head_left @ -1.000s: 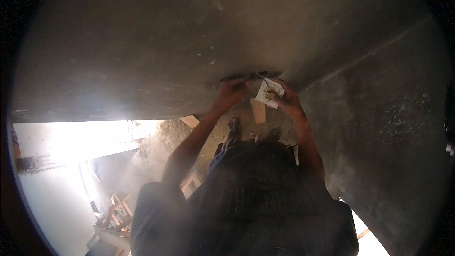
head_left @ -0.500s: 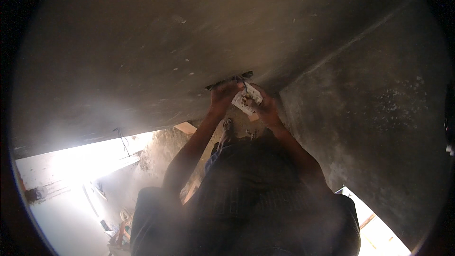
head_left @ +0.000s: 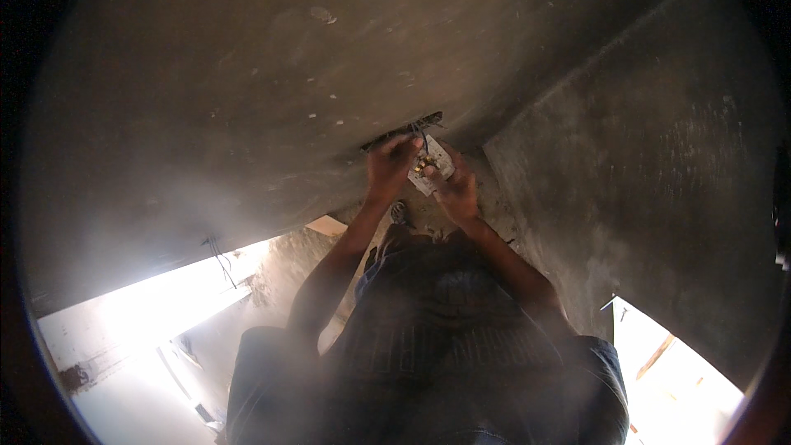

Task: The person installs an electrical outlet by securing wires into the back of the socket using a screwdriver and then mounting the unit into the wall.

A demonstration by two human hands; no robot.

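Note:
A white electrical socket or switch plate (head_left: 443, 163), its back turned up with brass terminals (head_left: 423, 164) showing, rests in my right hand (head_left: 458, 191). The thumb of that hand lies over the plate beside the terminals, with the fingers behind its far edge. Dark wires (head_left: 425, 138) run from a slot-like wall opening (head_left: 403, 128) down to the plate. At the plate's left edge my left hand (head_left: 390, 166) has its fingertips pinched together on a wire. Its fingers partly cover the opening, and the wire ends at the terminals are too small to make out.
A grey plastered wall (head_left: 247, 115) rises in front and meets a second wall (head_left: 626, 173) at a corner on the right. Loose wires (head_left: 220, 262) hang from the wall at left, near a bright opening. Another bright opening (head_left: 671, 371) lies at lower right.
The view has shifted slightly. The plate has tilted in my right hand, so the brass terminals show more clearly. My left hand stays by the wires at the opening.

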